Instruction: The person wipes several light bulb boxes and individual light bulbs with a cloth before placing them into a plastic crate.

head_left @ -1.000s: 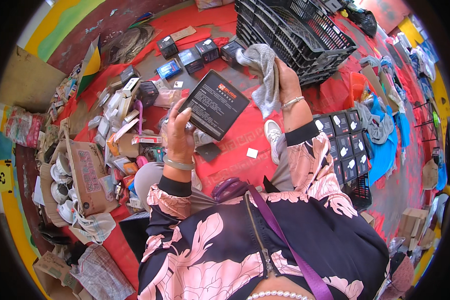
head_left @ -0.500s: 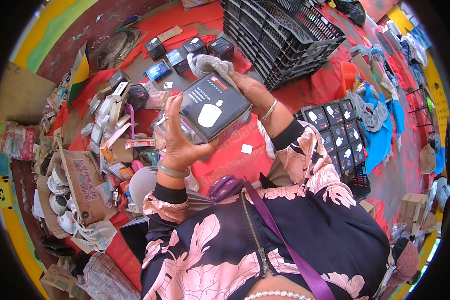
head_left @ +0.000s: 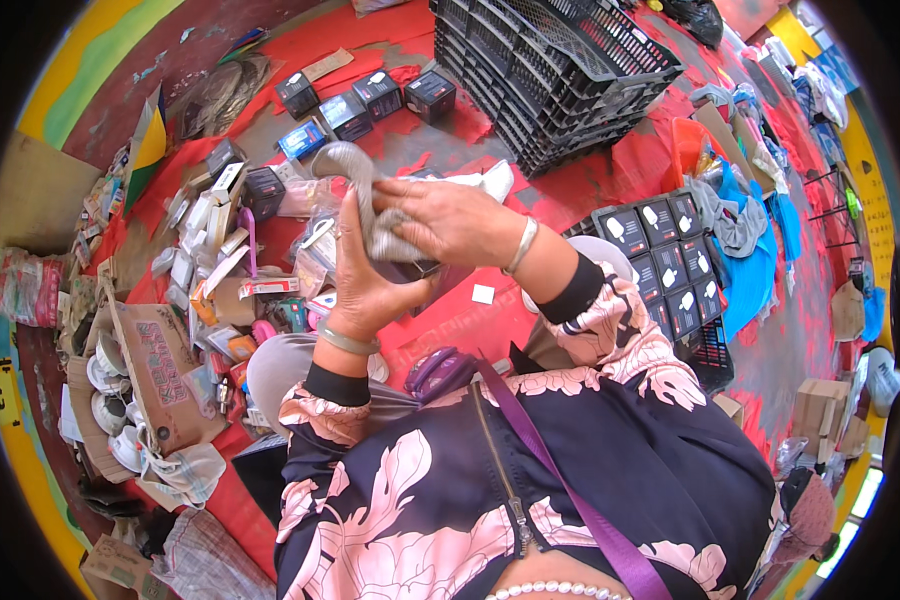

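My left hand (head_left: 362,292) is curled around the side of a black box (head_left: 416,270), with its thumb at the near edge. Most of that box is covered by my hands and a grey cloth. My right hand (head_left: 462,228) presses the grey cloth (head_left: 386,238) onto the box, and a loose end of the cloth flops up past my left fingers. To the right, black boxes (head_left: 660,222) with a white picture on top sit in rows in a black crate (head_left: 712,352). Beyond my hands, several more dark boxes (head_left: 378,94) stand on the floor.
Tall stacked black plastic crates (head_left: 560,90) stand at the far side. A heap of small packages (head_left: 220,240) lies at the left, near a cardboard box (head_left: 160,370) with bowls (head_left: 110,412) beside it. A blue box (head_left: 302,139) sits by the dark boxes. Blue cloth (head_left: 755,265) lies at the right.
My right hand has moved left with the cloth, from the box's far edge to over it. The box has turned, and its white-pictured face no longer shows.
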`<control>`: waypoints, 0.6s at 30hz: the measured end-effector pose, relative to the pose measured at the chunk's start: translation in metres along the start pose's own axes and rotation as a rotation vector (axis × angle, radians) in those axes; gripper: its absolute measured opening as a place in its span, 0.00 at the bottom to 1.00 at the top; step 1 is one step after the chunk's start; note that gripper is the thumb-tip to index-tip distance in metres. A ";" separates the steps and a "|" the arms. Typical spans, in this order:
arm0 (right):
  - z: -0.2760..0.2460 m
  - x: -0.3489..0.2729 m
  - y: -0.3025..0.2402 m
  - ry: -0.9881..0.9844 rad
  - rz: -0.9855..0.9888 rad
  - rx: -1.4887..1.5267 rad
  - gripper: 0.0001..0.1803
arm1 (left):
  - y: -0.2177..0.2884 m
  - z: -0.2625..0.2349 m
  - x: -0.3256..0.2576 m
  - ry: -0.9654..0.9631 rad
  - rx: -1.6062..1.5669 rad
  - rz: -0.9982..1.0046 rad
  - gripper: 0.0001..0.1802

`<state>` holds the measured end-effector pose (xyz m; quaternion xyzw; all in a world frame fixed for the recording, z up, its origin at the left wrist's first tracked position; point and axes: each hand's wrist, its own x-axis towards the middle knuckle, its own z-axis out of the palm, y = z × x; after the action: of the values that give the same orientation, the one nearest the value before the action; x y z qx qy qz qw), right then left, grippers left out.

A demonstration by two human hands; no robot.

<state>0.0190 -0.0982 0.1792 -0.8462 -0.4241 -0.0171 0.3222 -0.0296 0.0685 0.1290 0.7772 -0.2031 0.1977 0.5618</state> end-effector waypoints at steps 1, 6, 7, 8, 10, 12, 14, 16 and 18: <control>0.006 -0.001 0.021 0.067 -0.049 -0.089 0.21 | 0.004 -0.001 0.002 -0.013 0.040 0.023 0.61; 0.007 -0.004 0.090 -0.042 0.451 0.067 0.18 | 0.009 -0.002 -0.001 -0.114 0.039 0.025 0.64; 0.001 -0.006 0.099 -0.103 0.541 -0.002 0.19 | 0.011 -0.002 0.000 -0.148 0.011 0.002 0.64; -0.004 -0.010 0.109 -0.165 0.633 -0.071 0.19 | 0.013 -0.003 0.003 -0.107 0.002 0.103 0.61; -0.009 -0.031 0.142 0.052 0.508 -0.104 0.19 | 0.012 -0.004 0.008 -0.029 -0.126 0.072 0.60; -0.014 -0.032 0.138 0.368 0.562 0.393 0.18 | 0.017 -0.011 0.013 0.018 -0.207 0.013 0.59; -0.036 -0.020 0.082 0.500 0.587 1.150 0.17 | 0.017 -0.020 0.013 0.082 -0.152 -0.028 0.57; -0.035 -0.024 0.045 0.460 0.616 1.169 0.18 | 0.012 -0.024 0.018 0.122 -0.262 -0.096 0.55; 0.001 -0.020 0.058 0.388 0.449 1.300 0.19 | 0.017 -0.012 0.019 0.189 -0.634 -0.285 0.49</control>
<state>0.0483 -0.1373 0.1414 -0.5313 -0.0988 0.1557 0.8269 -0.0231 0.0733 0.1561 0.5632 -0.0909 0.1156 0.8131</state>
